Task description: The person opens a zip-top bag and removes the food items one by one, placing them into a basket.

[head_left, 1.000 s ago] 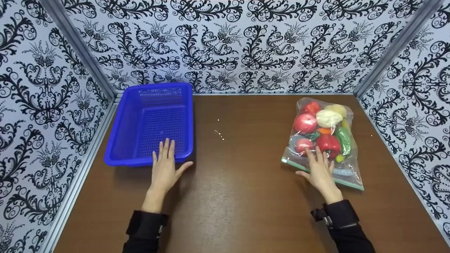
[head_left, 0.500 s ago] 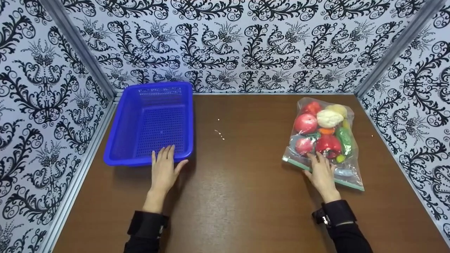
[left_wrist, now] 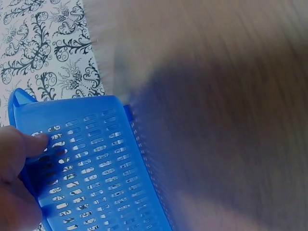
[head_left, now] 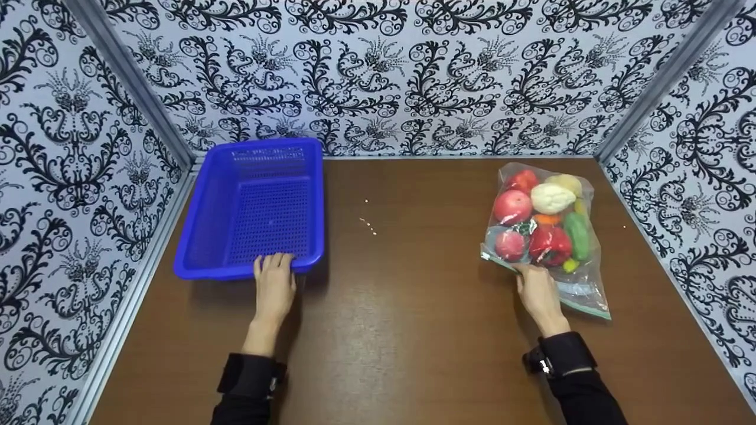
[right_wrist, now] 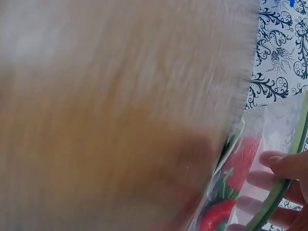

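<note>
From where I stand, the blue basket (head_left: pixel 221 273) sits at the back left corner of the brown table (head_left: pixel 390 342), and the person's left hand (head_left: pixel 274 289) grips its near rim, the fingers curled over the top and the thumb against the outer wall. Some tiny white specks (head_left: pixel 368 224) lie toward the table's back edge, between the two hands. Near the back right corner, a clear zip bag (head_left: pixel 586 293) of red, green and pale produce (head_left: pixel 552 199) lies flat, its green closure strip (head_left: pixel 587 310) pinched between the right hand's (head_left: pixel 538 295) thumb and fingers.
</note>
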Demonstrator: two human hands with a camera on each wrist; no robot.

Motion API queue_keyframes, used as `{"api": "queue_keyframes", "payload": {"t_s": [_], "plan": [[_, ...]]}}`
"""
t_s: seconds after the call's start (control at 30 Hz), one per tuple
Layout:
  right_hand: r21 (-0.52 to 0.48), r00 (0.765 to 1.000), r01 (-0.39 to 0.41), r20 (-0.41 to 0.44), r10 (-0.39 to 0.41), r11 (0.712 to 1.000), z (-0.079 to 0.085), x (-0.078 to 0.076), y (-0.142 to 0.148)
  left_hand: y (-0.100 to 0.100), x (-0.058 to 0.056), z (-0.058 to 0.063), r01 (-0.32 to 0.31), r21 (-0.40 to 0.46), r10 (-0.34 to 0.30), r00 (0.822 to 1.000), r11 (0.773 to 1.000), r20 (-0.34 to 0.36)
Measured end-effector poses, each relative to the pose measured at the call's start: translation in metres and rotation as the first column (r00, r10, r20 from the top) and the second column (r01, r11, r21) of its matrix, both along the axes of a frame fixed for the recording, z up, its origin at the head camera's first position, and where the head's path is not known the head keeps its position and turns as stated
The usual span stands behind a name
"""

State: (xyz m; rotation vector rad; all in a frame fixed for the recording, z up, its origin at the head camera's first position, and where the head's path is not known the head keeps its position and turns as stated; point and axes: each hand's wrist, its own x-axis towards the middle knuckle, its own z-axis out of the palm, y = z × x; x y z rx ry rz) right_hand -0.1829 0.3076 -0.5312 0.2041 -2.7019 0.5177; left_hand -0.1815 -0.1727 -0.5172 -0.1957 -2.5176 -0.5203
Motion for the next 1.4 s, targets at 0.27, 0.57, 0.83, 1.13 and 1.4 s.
{"api": "queue_keyframes", "payload": {"t_s": [0.27, 0.57, 0.83, 1.13, 1.4], "plan": [[0.027, 1.0, 0.011, 0.014, -0.012, 1.0, 0.003, -0.003, -0.008, 0.0, -0.002, -0.004, -0.003, 0.02, 0.004, 1.0, 1.0, -0.013], [-0.025, 0.999, -0.032, 0.015, 0.032, 0.999, 0.004, -0.004, -0.027, 0.007, 0.001, -0.008, 0.019, 0.048, -0.015, 0.997, 0.999, -0.074], [-0.012, 0.998, -0.067, 0.001, 0.067, 0.998, 0.008, 0.001, -0.047, 0.02, 0.006, -0.006, 0.023, 0.037, -0.02, 0.998, 0.999, -0.063], [-0.005, 0.993, -0.108, 0.047, 0.108, 0.994, 0.012, 0.015, -0.07, 0.035, 0.01, -0.007, 0.028, 0.029, -0.027, 0.999, 0.999, -0.04], [-0.035, 0.987, -0.151, 0.044, 0.152, 0.988, 0.012, 0.026, -0.093, 0.05, 0.011, -0.005, 0.047, 0.013, -0.047, 0.999, 0.999, -0.026]]}}
